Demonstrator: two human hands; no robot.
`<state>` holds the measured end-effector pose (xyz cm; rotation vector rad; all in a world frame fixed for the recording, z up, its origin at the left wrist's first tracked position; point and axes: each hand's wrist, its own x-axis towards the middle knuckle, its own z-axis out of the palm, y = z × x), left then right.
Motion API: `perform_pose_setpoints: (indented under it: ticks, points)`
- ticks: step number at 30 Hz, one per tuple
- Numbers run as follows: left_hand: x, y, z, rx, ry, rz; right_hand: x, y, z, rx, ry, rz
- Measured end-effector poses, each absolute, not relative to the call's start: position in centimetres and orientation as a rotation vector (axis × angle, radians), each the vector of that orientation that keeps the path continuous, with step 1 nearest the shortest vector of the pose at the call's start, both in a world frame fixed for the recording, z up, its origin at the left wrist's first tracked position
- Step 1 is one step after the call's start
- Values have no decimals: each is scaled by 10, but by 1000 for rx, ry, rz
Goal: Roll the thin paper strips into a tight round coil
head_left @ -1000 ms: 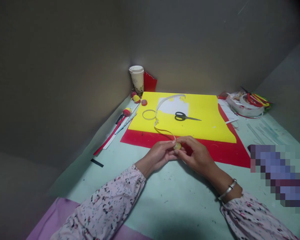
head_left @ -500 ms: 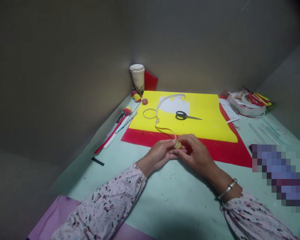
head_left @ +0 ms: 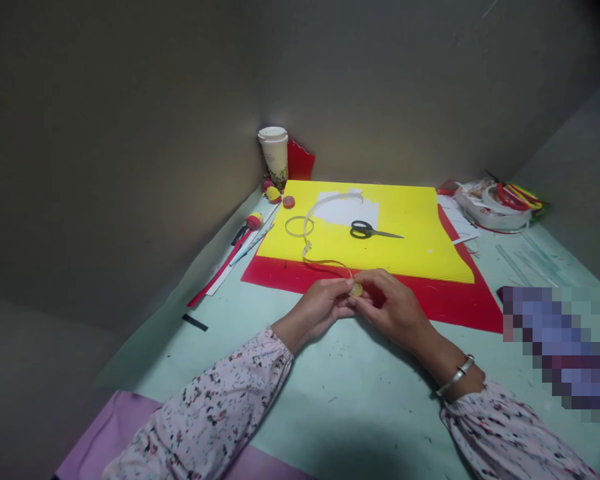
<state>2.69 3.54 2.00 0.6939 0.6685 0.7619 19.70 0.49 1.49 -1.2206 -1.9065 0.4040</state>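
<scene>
Between my two hands is a small round yellowish paper coil [head_left: 356,290], its face turned up toward me. From the coil a narrow pale paper strip [head_left: 325,263] runs away in loose curves over the yellow sheets. My left hand [head_left: 330,298] pinches the coil's left side, thumb on top. My right hand [head_left: 387,303] closes on it from the right with fingers and thumb. Black-handled scissors [head_left: 375,231] lie on the yellow sheets [head_left: 415,253], beyond my hands. A separate strip ring [head_left: 299,227] rests to their left.
Red sheets [head_left: 450,307] lie under the yellow ones. At the back left stands a paper cup [head_left: 274,157], near small red-and-yellow coils [head_left: 254,221] and a red strip [head_left: 220,277]. A clear container with coloured strips [head_left: 500,207] sits at right, behind a pixelated patch [head_left: 565,347].
The strip's loose far part has shifted slightly left across the yellow sheets. Both hands stay at the coil, almost unmoved.
</scene>
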Motion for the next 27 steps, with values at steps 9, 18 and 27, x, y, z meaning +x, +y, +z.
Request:
perform_pose_setpoints:
  ticks: [9,18,27]
  points:
    - [27,35,21,665,691,753,197,5,15,-1224,-1899,428]
    - [25,37,19,687,682,725,198,6,17,-1206,-1937,462]
    - [26,38,20,677,669,736,197,6,13,-1193,-1930,411]
